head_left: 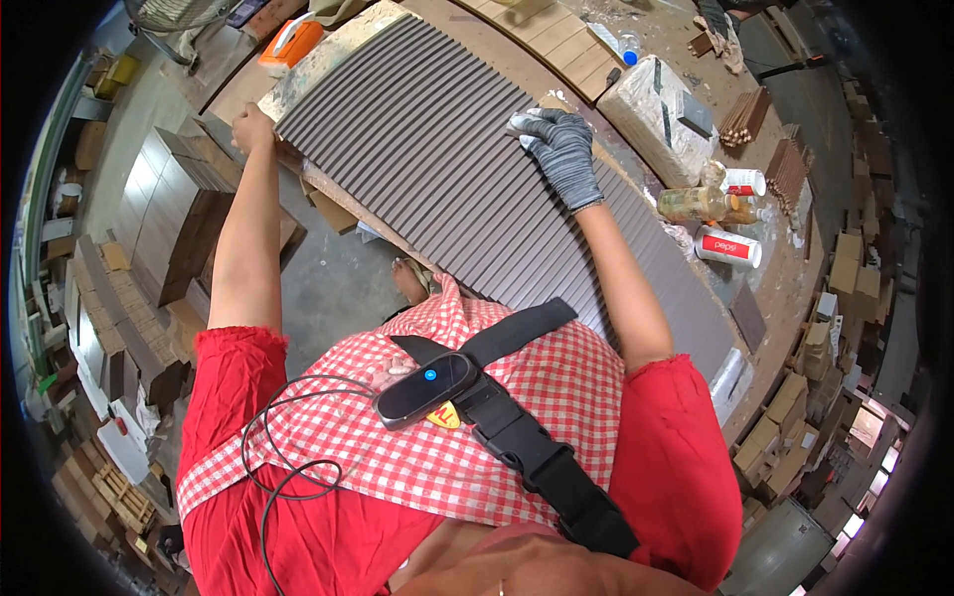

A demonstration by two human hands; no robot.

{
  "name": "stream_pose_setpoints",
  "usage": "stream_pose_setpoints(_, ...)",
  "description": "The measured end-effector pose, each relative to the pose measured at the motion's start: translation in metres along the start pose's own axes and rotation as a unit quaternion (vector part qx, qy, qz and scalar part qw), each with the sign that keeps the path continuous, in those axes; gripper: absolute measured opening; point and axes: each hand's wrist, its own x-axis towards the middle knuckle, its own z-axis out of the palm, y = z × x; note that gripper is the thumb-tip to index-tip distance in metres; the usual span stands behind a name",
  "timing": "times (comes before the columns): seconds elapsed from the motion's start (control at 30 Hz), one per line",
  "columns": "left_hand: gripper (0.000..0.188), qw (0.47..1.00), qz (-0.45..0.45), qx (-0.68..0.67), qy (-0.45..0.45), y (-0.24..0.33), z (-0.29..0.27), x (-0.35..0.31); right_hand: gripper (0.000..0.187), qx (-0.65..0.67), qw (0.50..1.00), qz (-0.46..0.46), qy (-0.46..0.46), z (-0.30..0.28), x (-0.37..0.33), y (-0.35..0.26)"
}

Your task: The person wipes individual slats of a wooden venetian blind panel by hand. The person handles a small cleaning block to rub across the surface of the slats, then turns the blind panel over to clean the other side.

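A long grey-brown ribbed panel [397, 119] lies across the workbench in front of me, its parallel grooves running along its width. My bare left hand [253, 129] is at the panel's left edge, fingers curled against its corner. A grey knit glove covers my right hand [561, 149], which rests on the ribs near the panel's far side. Its fingers are closed around a small white wad [519, 123], pressed to the surface; most of the wad is hidden by the glove.
Beyond the panel are an orange container [291, 46], a wrapped block [656, 114] with a grey sanding block [695, 114] on it, bottles [693, 204], white-and-red cups [728, 246] and bundled brown strips [745, 117]. Stacked boards [169, 209] stand on the floor at left.
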Motion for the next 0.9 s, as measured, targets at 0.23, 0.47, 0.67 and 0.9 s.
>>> stream_pose_setpoints(0.23, 0.050, 1.000, 0.010, 0.011, -0.009, -0.005, 0.001, 0.009, 0.027, 0.006, 0.996, -0.059, -0.063, 0.029, -0.032, -0.062)
stream_pose_setpoints(0.47, 0.050, 1.000, 0.003, 0.000, 0.006, -0.009, 0.002, 0.007, 0.024, -0.055, 0.997, -0.050, 0.021, 0.008, 0.006, 0.008)
stream_pose_setpoints(0.67, 0.050, 1.000, -0.003, -0.006, -0.011, -0.006, 0.000, -0.003, 0.022, -0.115, 0.990, 0.069, 0.044, -0.017, 0.030, 0.055)
stream_pose_setpoints(0.9, 0.051, 0.999, -0.014, -0.023, -0.019, -0.014, 0.009, 0.019, 0.024, -0.019, 0.999, 0.019, 0.042, -0.008, 0.014, 0.057)
